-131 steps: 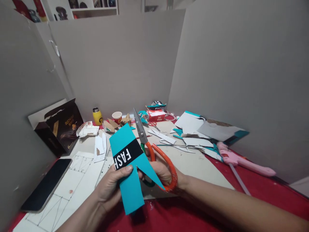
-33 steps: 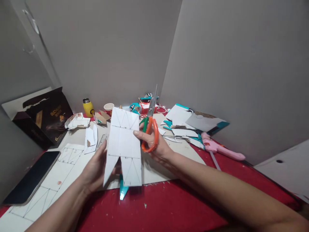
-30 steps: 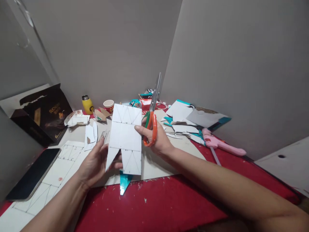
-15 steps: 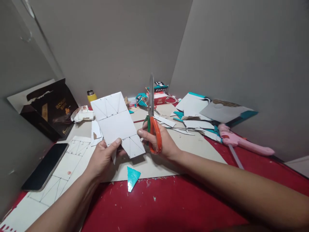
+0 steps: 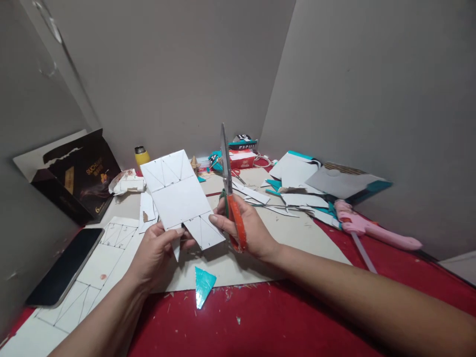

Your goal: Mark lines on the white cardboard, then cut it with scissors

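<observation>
A white card sheet [image 5: 184, 193] with pencilled triangles at both ends is tilted up before me, a wedge-shaped notch cut in its lower edge. My left hand [image 5: 158, 248] pinches its lower left edge, thumb in front and fingers behind. My right hand [image 5: 247, 228] is closed round scissors [image 5: 235, 218] with orange and green handles, their blades pointing upward and looking closed. The right thumb touches the card's right edge. Below lies a small turquoise triangular offcut [image 5: 204, 287], at the front edge of a pale board [image 5: 290, 243].
On the left are a black phone [image 5: 65, 267], a drawn template sheet [image 5: 87, 263] and a dark torn box [image 5: 80, 178]. A yellow bottle [image 5: 142, 156] stands behind. White and turquoise card scraps [image 5: 305, 200] and a pink glue gun [image 5: 366, 228] lie right.
The scissors have tilted slightly left. My left thumb has shifted down to the notch's edge, showing more of the narrow pointed strip. The whole view has shifted a little.
</observation>
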A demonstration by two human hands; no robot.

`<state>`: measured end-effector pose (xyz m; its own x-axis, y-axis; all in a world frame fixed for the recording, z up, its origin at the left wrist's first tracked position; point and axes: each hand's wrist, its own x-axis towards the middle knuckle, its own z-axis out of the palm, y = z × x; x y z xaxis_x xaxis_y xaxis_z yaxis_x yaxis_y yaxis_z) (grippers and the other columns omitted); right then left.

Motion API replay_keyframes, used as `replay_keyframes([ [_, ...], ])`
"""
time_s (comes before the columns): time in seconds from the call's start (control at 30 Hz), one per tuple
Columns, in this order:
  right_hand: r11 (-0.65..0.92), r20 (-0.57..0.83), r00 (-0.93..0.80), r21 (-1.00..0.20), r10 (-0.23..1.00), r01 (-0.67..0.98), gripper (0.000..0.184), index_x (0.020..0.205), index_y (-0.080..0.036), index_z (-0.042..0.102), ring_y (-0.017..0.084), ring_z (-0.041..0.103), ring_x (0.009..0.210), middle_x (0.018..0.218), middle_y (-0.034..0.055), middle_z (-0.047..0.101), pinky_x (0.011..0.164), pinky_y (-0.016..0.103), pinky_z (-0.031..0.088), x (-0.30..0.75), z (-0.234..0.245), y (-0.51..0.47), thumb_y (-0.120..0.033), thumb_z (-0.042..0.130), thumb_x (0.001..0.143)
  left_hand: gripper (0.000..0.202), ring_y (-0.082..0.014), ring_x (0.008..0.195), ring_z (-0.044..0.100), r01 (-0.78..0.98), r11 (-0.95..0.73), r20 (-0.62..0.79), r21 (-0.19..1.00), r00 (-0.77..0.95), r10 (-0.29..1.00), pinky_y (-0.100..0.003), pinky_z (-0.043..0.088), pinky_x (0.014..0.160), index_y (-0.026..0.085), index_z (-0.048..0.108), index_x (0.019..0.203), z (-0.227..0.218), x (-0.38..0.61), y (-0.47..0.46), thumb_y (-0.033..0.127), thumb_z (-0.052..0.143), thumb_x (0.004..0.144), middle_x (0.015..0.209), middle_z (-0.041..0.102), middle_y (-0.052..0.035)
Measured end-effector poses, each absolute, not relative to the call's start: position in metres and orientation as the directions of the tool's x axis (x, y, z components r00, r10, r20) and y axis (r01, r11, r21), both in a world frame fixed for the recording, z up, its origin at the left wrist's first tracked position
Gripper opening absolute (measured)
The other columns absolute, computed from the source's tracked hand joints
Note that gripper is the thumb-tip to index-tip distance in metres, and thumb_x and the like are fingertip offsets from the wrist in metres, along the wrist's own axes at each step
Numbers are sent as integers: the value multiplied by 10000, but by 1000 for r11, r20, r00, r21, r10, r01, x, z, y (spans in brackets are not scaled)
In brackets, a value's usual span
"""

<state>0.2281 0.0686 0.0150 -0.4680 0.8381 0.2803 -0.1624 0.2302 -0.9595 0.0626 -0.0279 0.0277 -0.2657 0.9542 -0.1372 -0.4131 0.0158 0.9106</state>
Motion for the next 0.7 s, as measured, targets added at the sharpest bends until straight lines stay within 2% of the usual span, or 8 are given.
replay_keyframes([
  [0.13, 241, 283, -470, -959, 836, -149, 292, 778, -225, 498, 114, 497, 606, 735, -29, 566, 560, 273, 432, 229, 16, 67, -346, 757, 713, 170, -164, 669, 668, -385, 34, -134, 922, -235, 963, -260, 582, 661, 101, 754, 771, 24, 62, -27, 185, 825, 641, 732, 732, -75],
  [0.27, 255, 287, -476, -958, 831, -133, 253, 776, -225, 501, 112, 503, 611, 734, -31, 567, 569, 272, 433, 229, 17, 64, -332, 727, 737, 224, -179, 686, 666, -330, 46, -124, 943, -219, 968, -277, 579, 623, 127, 757, 857, 19, 65, -26, 190, 838, 658, 820, 740, -80],
  [0.43, 276, 308, -472, -951, 826, -139, 241, 777, -224, 514, 107, 503, 601, 719, -36, 564, 558, 266, 440, 229, 18, 62, -320, 733, 744, 265, -180, 695, 654, -278, 28, -96, 960, -234, 967, -295, 586, 599, 138, 745, 875, 17, 67, -27, 199, 860, 644, 852, 732, -71],
  [0.57, 232, 300, -482, -953, 823, -197, 303, 793, -227, 503, 115, 542, 591, 729, -33, 574, 534, 267, 483, 229, 19, 62, -393, 754, 756, 255, -162, 672, 650, -292, -41, -57, 956, -318, 946, -278, 586, 594, 143, 736, 855, 24, 62, -27, 213, 860, 644, 800, 725, -40],
  [0.7, 182, 245, -500, -968, 831, -172, 324, 827, -226, 504, 101, 504, 517, 652, -57, 510, 471, 245, 458, 230, 13, 63, -450, 736, 787, 245, -138, 604, 650, -324, -152, -9, 934, -445, 895, -233, 569, 562, 137, 717, 750, 36, 53, -27, 243, 881, 603, 677, 701, -11],
])
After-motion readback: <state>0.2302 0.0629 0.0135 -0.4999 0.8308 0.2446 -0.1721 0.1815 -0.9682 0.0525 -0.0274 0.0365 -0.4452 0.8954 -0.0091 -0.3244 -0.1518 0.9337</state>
